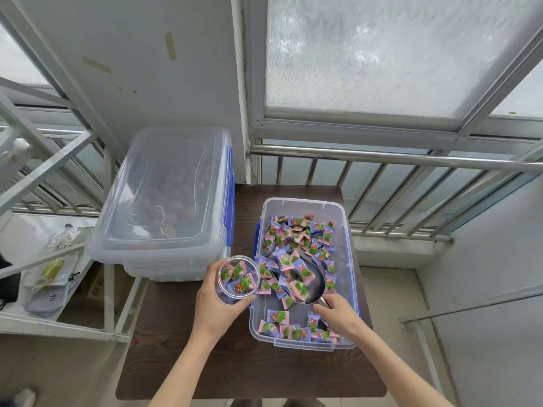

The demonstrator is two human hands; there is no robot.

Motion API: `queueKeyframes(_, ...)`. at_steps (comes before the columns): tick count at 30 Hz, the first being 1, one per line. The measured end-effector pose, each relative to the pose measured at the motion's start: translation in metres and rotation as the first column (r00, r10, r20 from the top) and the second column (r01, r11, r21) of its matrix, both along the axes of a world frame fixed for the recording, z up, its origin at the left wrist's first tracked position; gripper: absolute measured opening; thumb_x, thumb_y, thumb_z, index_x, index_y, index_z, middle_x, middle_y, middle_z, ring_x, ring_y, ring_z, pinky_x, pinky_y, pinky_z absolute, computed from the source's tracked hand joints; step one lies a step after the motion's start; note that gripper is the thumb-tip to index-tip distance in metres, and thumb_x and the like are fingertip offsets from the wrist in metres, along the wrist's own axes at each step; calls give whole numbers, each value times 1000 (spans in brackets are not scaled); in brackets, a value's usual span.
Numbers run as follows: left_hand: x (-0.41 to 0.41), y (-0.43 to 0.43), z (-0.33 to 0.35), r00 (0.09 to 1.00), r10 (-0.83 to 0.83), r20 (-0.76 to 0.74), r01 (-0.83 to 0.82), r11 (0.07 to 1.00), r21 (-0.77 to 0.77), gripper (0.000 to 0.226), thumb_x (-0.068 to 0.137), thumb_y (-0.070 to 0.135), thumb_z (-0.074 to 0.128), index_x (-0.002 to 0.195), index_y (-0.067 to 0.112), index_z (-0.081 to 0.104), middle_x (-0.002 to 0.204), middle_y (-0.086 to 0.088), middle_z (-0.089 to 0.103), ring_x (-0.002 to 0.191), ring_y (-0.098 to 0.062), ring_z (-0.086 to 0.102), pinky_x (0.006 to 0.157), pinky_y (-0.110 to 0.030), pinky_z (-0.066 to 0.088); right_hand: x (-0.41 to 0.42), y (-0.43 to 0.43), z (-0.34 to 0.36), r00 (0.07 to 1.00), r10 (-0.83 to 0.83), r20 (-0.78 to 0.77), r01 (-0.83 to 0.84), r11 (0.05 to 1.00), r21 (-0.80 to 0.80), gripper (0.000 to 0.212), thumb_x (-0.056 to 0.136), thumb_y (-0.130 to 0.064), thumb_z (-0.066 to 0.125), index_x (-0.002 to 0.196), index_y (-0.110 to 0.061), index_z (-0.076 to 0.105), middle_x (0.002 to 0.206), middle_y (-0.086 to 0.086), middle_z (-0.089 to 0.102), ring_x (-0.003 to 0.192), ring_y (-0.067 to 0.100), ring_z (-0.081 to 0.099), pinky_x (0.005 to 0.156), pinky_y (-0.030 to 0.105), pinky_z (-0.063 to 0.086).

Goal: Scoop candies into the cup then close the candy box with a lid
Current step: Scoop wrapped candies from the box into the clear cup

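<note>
A clear plastic candy box (346, 230) stands open on the dark table, part-filled with pink and blue wrapped candies (296, 239). My right hand (340, 318) grips the handle of a metal scoop (314, 286), whose bowl lies among the candies with several in it. My left hand (217, 306) holds a clear cup (238, 277) just left of the box's rim; several candies sit inside it. The box's lid is not something I can pick out for certain.
A larger lidded clear box (164, 201) with blue latches, holding brown items, stands at the table's back left. The dark wooden table (182, 362) ends near a metal railing (411, 163) behind. A white shelf frame (58, 259) with packets is on the left.
</note>
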State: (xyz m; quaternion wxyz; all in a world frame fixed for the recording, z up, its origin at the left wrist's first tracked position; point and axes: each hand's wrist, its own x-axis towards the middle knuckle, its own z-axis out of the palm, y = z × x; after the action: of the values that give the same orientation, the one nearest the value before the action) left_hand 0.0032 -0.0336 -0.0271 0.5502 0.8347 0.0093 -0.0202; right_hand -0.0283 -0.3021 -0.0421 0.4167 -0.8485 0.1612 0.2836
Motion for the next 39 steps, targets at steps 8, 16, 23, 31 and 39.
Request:
queueKeyframes(8,3,-6,5,999,-52,-2,52,999,-2,80,60,19,93,125,34,48,122,22,57,118,4,54,92,-22,53,-10,-18,13,987,-54,154,57,998,-17,30,87,-21,58,64,-15,40,61,6,34,55,13,29,56,29,23)
queueKeyframes(16,6,-8,9,989,-144,22,143,989,41,82,61,26,92,130,26,49,126,10,60,118,-9,58,98,-36,55,-5,-32,54,987,123,103,-122,992,-20,24,77,-30,57,65,-11,48,59,1,40,55,12,36,56,29,30)
queueKeyframes(23,6,-10,16,969,-237,63,230,967,110,77,60,39,87,128,35,50,124,16,61,116,-5,59,99,-42,53,32,-1,101,878,471,-82,-478,860,-178,24,86,-27,54,69,-12,49,65,4,47,57,17,40,55,30,31)
queueKeyframes(31,4,-1,15,974,-225,19,223,972,70,80,58,31,92,127,29,51,123,10,63,114,-4,62,95,-21,53,68,26,133,775,587,-235,-632,726,-270,25,88,-27,51,68,-12,47,66,4,48,57,21,42,51,29,34)
queueKeyframes(39,7,0,18,976,-218,-5,218,976,-2,75,60,27,93,125,24,55,119,12,66,110,-2,64,87,-12,52,61,9,153,794,547,-267,-607,739,-292,18,86,-24,51,73,-12,51,64,2,47,54,18,41,44,25,33)
